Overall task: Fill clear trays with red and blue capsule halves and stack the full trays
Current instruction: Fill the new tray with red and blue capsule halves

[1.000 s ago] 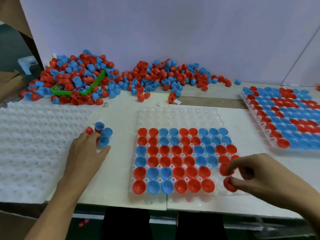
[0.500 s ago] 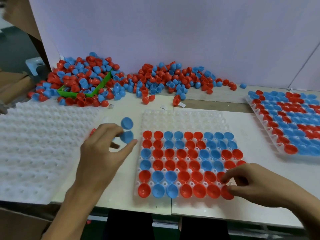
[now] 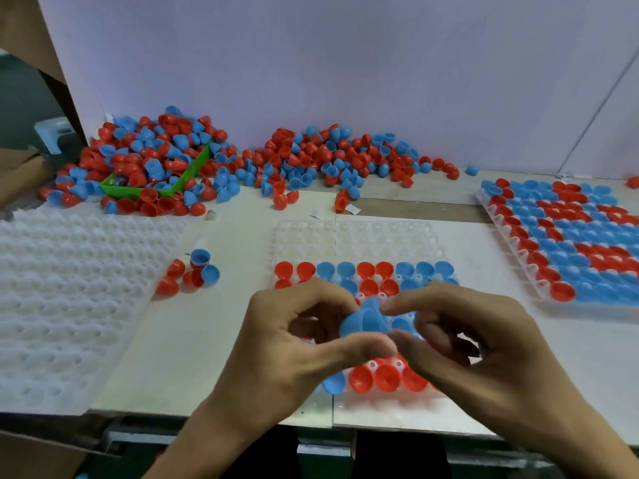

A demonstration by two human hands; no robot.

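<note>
Pinching blue capsule halves betw. both hands: left hand w/ thumb and fingers curled round them, right hand gripping the same cluster from the right, just above the part-filled clear tray at centre of worktop. Loose halves lie left of it; full tray far right; big pile at far edge.

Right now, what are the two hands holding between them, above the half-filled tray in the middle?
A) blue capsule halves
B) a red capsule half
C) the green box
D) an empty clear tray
A: the left hand and right hand meet on blue capsule halves, pinched between their fingertips over the middle tray.
</note>
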